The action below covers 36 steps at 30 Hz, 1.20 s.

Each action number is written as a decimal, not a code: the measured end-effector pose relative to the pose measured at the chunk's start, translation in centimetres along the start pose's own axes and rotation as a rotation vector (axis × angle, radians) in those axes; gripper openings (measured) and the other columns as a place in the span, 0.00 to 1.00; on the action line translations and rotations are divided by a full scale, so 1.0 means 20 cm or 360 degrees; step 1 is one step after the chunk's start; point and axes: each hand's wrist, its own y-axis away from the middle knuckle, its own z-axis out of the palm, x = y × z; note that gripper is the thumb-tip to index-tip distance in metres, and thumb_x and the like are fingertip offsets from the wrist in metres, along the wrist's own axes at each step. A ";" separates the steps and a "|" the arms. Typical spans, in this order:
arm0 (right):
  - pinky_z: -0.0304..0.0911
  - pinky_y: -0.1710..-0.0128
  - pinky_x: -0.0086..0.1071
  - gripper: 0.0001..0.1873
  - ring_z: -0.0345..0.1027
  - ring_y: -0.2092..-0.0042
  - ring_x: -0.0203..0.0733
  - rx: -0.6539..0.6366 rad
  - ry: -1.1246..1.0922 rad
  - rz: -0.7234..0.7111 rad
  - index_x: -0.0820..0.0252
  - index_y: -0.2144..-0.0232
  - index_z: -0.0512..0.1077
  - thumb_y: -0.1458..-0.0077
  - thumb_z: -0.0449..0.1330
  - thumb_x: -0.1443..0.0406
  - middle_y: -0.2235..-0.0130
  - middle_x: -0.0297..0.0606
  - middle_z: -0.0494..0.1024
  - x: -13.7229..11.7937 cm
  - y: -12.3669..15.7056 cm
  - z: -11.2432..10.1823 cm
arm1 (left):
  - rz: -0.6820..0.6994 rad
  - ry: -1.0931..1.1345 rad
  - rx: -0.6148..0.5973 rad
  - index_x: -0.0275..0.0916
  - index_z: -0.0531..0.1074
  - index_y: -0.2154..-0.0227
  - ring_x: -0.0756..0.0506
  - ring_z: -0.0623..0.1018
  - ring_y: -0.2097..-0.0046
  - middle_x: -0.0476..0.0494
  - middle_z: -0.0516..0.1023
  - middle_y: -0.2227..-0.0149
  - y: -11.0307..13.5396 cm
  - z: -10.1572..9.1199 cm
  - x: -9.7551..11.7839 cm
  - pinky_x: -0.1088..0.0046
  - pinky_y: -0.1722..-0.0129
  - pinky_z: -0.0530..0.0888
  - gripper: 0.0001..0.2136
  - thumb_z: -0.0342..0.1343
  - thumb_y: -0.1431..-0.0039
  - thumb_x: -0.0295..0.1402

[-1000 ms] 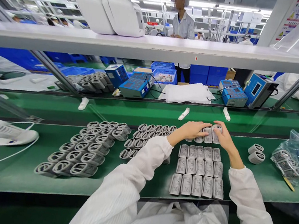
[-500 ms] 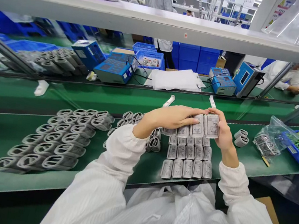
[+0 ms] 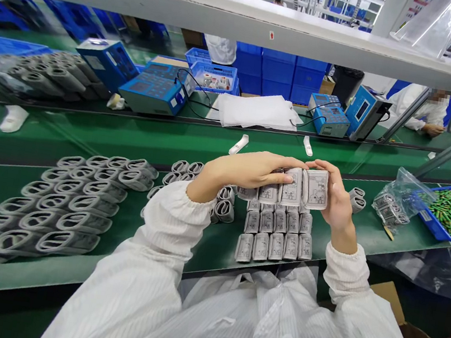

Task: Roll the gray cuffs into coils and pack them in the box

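Observation:
Several rolled grey cuffs with printed line drawings form a row [image 3: 291,185] squeezed between my two hands. My left hand [image 3: 250,170] reaches over the row's back and left part, its thumb on a printed front face. The right end is held by my right hand [image 3: 336,202], with its fingers curved over the top; the fingertips of both hands meet there. Below in the view, more cuffs [image 3: 276,247] stand side by side in rows on the green bench. Part of the rearmost row is hidden by the held cuffs.
Loosely rolled cuffs [image 3: 71,219] cover the bench's left side, and smaller rolls [image 3: 224,210] sit beside my left forearm. To the right are two rolls [image 3: 357,200], a plastic bag [image 3: 393,208] and a blue tray [image 3: 444,235] of green parts. A shelf [image 3: 231,14] spans overhead.
The view has shifted, so the bench things appear further left and higher. Both hands keep hold of the row, which covers slightly more of the cuffs behind it.

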 end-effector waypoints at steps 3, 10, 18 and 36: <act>0.76 0.36 0.52 0.33 0.72 0.32 0.56 0.0133 0.0288 -0.0119 0.39 0.29 0.67 0.28 0.53 0.38 0.27 0.40 0.72 0.08 0.01 -0.14 | -0.0039 -0.0003 0.0041 0.49 0.67 0.24 0.36 0.78 0.30 0.40 0.75 0.25 -0.03 0.04 -0.12 0.59 0.29 0.72 0.28 0.48 0.19 0.51; 0.57 0.24 0.66 0.29 0.63 0.28 0.67 0.1156 0.1811 0.0430 0.56 0.36 0.71 0.35 0.60 0.53 0.32 0.57 0.71 0.34 0.14 -0.87 | -0.0524 -0.0569 0.0061 0.49 0.61 0.21 0.32 0.83 0.46 0.32 0.78 0.38 -0.21 0.32 -0.59 0.56 0.45 0.76 0.30 0.44 0.18 0.51; 0.67 0.30 0.59 0.41 0.73 0.34 0.67 0.0605 0.1991 0.1140 0.65 0.31 0.69 0.45 0.70 0.61 0.33 0.65 0.76 0.52 0.22 -1.20 | -0.0547 -0.0797 -0.0053 0.49 0.67 0.23 0.28 0.75 0.38 0.26 0.74 0.36 -0.37 0.71 -0.87 0.50 0.40 0.71 0.26 0.48 0.19 0.44; 0.76 0.38 0.45 0.46 0.81 0.42 0.52 0.0343 0.0549 -0.0034 0.52 0.34 0.70 0.52 0.79 0.55 0.45 0.44 0.84 0.44 0.04 -0.73 | 0.0007 0.0816 0.0616 0.35 0.74 0.33 0.31 0.83 0.39 0.25 0.82 0.36 -0.75 0.78 -0.38 0.53 0.37 0.78 0.39 0.73 0.39 0.54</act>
